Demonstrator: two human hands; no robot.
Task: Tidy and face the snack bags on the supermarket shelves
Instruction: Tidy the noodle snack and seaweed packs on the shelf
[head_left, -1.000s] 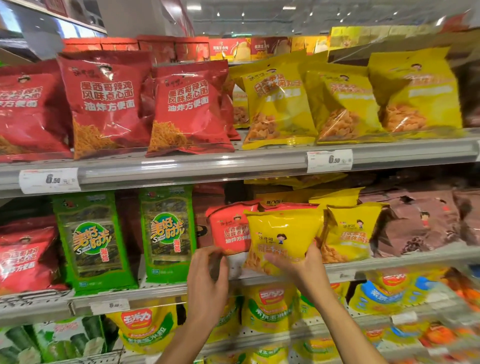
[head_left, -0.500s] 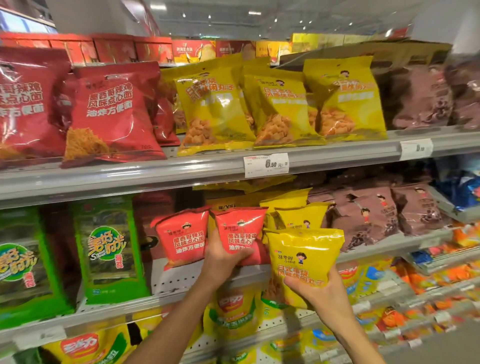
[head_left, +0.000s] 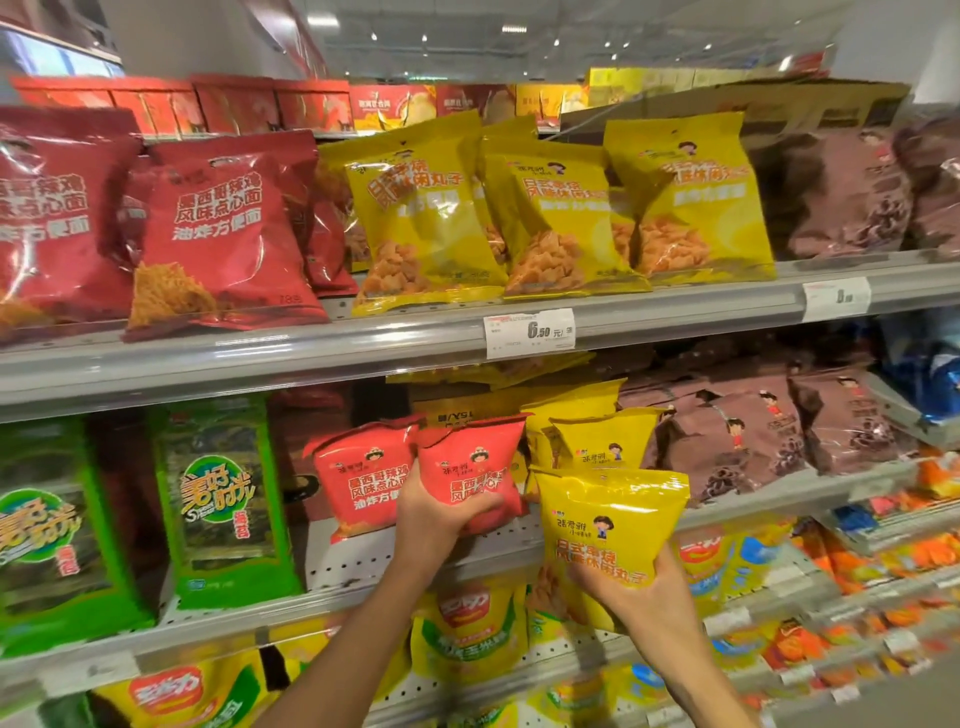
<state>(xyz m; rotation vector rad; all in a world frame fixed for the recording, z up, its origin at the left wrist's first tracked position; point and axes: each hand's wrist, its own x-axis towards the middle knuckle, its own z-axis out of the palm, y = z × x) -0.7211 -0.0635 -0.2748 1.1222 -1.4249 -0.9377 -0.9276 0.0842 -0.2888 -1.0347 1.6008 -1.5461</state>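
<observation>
Head camera, and we're looking at the middle shelf (head_left: 337, 597): left hand (head_left: 434, 519) curled round the lower edge of a small red snack bag (head_left: 470, 470), holding it upright just right of its twin red bag (head_left: 361, 475). Right hand (head_left: 641, 597) grips a small yellow snack bag (head_left: 610, 525) from below, out in front of the shelf edge, near more yellow bags (head_left: 602, 441). Brown bags (head_left: 727, 436) sit farther right, green seaweed packs (head_left: 223, 499) to the left.
</observation>
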